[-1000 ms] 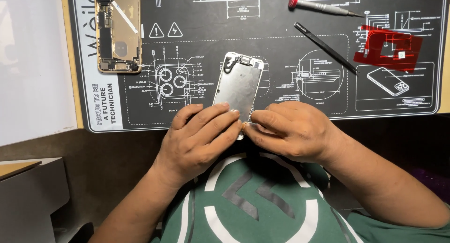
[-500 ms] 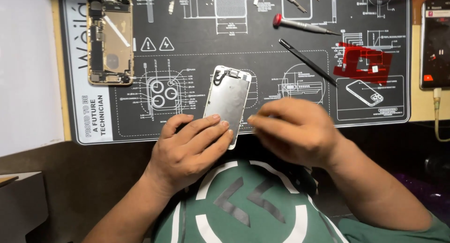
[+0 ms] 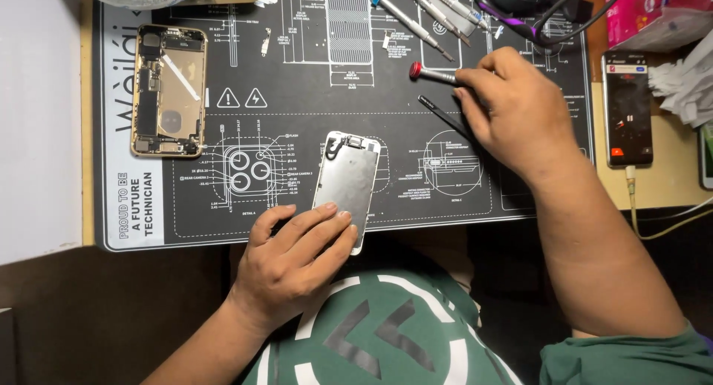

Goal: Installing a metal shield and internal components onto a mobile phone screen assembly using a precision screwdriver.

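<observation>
Change is clear against the picture of a second ago: both hands were then together at the lower end of the phone screen panel [image 3: 347, 183]; now only the left hand [image 3: 297, 262] is there, and the right hand [image 3: 512, 110] is up at the tools. The left fingers [image 3: 327, 225] lie flat and spread over the lower part of the panel, pressing it down on the black repair mat [image 3: 297, 80]; they press rather than grip. The right fingers are curled around the shaft of the red-capped screwdriver [image 3: 432, 74], just beside the thin black spudger [image 3: 442, 114]; so the work seems to pass from holding to tool use. The panel lies face down near the front edge of the mat, slightly tilted. On the mat at far left lies the opened gold phone body [image 3: 169, 90]; more screwdrivers [image 3: 412, 21] are at the top. Right of the mat, on the tabletop, a phone with lit screen [image 3: 627, 106] is on a cable.
</observation>
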